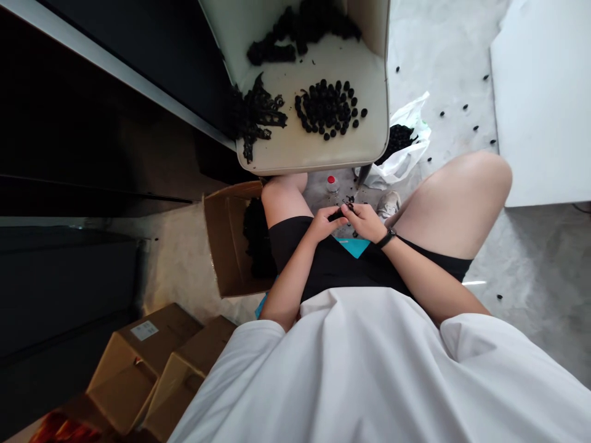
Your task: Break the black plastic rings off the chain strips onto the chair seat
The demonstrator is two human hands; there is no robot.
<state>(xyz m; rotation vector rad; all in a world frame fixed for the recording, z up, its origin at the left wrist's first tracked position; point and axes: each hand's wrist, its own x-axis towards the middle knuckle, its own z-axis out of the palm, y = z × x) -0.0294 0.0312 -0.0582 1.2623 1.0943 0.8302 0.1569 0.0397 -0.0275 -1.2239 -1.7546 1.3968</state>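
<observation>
I sit with both hands together in my lap, between my knees. My left hand (323, 224) and my right hand (364, 220) are both closed on a small black plastic piece (340, 213) held between them. A dark watch sits on my right wrist. In front of my knees stands a cream tray-like seat (286, 151) holding a cluster of small black round caps (327, 109), a tangle of black plastic strips (256, 114) at its left and another black heap (300, 31) at the far end.
An open cardboard box (221, 246) with black parts stands by my left knee. More cardboard boxes (148, 363) sit at lower left. A white plastic bag (401, 147) with black pieces lies beyond my right knee. A bottle with a red cap (331, 183) stands on the floor. Loose caps dot the floor.
</observation>
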